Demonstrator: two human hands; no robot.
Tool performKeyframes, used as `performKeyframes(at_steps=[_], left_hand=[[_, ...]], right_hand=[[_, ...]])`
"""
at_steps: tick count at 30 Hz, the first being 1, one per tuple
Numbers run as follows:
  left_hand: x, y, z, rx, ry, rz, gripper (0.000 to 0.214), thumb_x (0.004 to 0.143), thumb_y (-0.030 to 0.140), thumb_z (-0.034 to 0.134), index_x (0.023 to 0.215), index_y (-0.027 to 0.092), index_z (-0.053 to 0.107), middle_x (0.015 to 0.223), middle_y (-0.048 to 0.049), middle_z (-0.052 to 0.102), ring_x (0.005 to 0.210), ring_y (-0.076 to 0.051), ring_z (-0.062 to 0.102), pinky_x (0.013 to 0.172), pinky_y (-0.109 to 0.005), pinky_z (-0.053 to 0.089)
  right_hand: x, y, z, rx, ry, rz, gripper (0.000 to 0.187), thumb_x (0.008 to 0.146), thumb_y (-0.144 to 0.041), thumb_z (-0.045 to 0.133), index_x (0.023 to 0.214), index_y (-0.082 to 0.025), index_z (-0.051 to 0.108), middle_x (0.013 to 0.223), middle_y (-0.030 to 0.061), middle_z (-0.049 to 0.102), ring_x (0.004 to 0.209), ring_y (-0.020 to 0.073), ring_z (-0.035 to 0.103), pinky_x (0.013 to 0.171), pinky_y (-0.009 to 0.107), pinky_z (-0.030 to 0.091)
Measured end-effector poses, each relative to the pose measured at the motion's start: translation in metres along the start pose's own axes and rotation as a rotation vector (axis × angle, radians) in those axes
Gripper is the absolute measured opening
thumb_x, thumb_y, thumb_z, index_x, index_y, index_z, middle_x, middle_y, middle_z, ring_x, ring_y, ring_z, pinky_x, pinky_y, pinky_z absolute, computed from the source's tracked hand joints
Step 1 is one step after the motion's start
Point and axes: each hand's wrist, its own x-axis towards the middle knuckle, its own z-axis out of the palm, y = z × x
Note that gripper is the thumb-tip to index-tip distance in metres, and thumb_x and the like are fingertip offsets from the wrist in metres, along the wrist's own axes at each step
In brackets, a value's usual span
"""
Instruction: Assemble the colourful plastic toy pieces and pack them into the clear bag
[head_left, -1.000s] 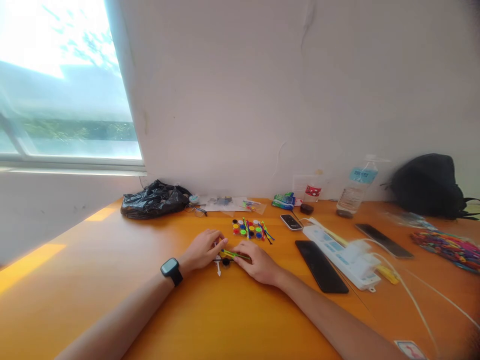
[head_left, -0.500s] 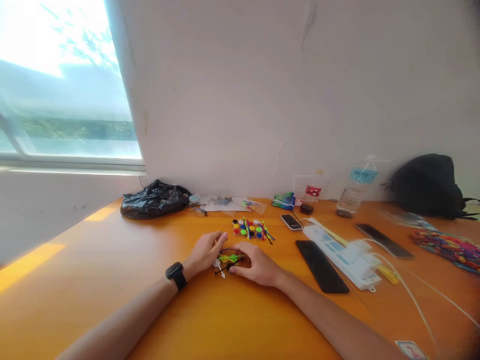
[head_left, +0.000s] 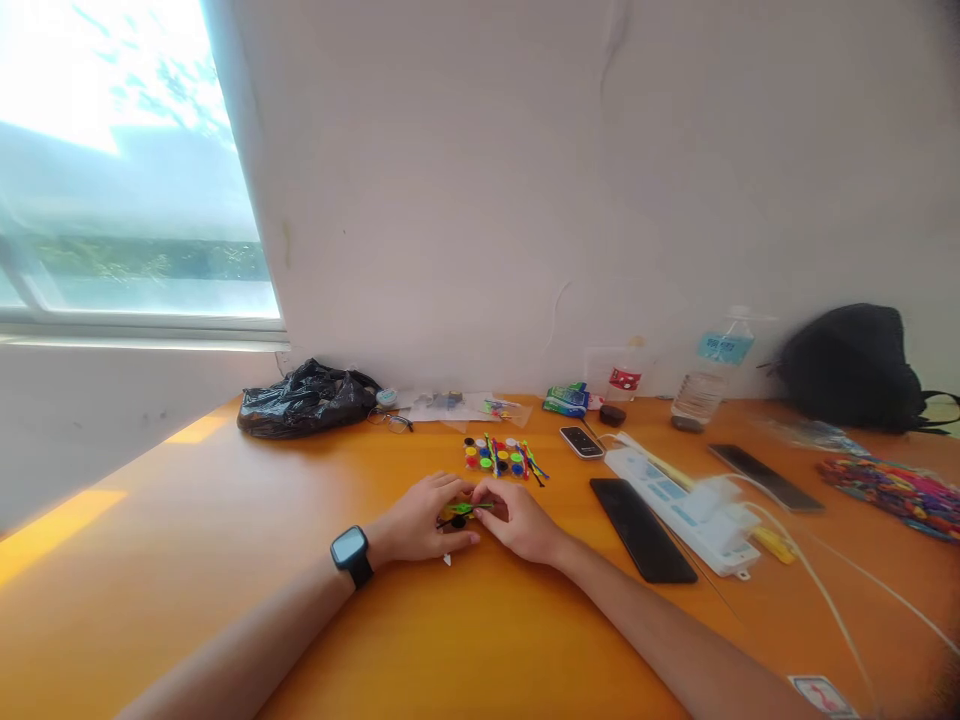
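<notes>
Between my hands on the table lies a small cluster of plastic pieces, with a bright green piece (head_left: 459, 509) on top and a black piece (head_left: 457, 522) below it. My left hand (head_left: 421, 518) curves round the left side of the cluster, thumb in front and fingers behind. My right hand (head_left: 525, 525) is closed in a pinch at the right end of the green piece. A white arrow-like tip (head_left: 447, 560) sticks out under my left thumb. Behind the hands are coloured round discs (head_left: 486, 464) and thin coloured sticks (head_left: 535, 464). Fingers hide part of the cluster.
A black phone (head_left: 643, 530) and a white power strip (head_left: 675, 500) with cables lie to the right. Farther back are a black plastic bag (head_left: 307, 400), glasses (head_left: 397, 423), a white device (head_left: 582, 442), a water bottle (head_left: 705, 385) and a black backpack (head_left: 847, 365).
My left hand has moved right and forward over the cluster, its thumb now in front. My right fingers have drawn together into a pinch on the green piece.
</notes>
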Motion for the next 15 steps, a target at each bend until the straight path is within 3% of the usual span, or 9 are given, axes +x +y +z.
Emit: performKeyframes(at_steps=[3, 9, 13, 15], left_hand=[[0.000, 0.000, 0.003, -0.023, 0.022, -0.044, 0.025, 0.097, 0.046, 0.058, 0.108, 0.024, 0.064, 0.101, -0.0064, 0.069, 0.094, -0.022, 0.065, 0.081, -0.030, 0.048], [0.003, -0.003, 0.007, -0.145, 0.115, -0.185, 0.035, 0.101, 0.052, 0.051, 0.116, 0.024, 0.065, 0.104, -0.0057, 0.071, 0.091, -0.021, 0.069, 0.080, -0.029, 0.052], [0.008, -0.002, 0.018, -0.314, 0.218, -0.298, 0.042, 0.103, 0.055, 0.046, 0.116, 0.021, 0.066, 0.095, -0.0054, 0.073, 0.085, -0.020, 0.069, 0.078, -0.030, 0.053], [0.010, 0.002, 0.021, -0.439, 0.279, -0.326, 0.045, 0.102, 0.057, 0.047, 0.120, 0.019, 0.064, 0.103, -0.0074, 0.073, 0.091, -0.021, 0.070, 0.083, -0.032, 0.055]], right_hand=[[-0.001, -0.006, -0.002, -0.064, -0.020, -0.020, 0.007, 0.092, -0.021, 0.061, 0.096, -0.020, 0.067, 0.096, 0.0043, 0.072, 0.088, 0.0203, 0.068, 0.082, 0.031, 0.053], [-0.003, -0.024, -0.005, -0.058, -0.016, -0.057, 0.019, 0.097, -0.031, 0.058, 0.113, -0.022, 0.065, 0.109, 0.0060, 0.071, 0.096, 0.0201, 0.067, 0.085, 0.031, 0.053], [-0.004, -0.032, -0.001, -0.137, -0.035, -0.079, 0.054, 0.082, -0.038, 0.079, 0.129, -0.025, 0.057, 0.126, 0.0071, 0.064, 0.110, 0.0242, 0.063, 0.096, 0.035, 0.051], [-0.004, -0.034, 0.001, -0.200, -0.019, -0.093, 0.066, 0.076, -0.040, 0.085, 0.132, -0.026, 0.055, 0.129, 0.0074, 0.063, 0.114, 0.0265, 0.061, 0.097, 0.037, 0.051]])
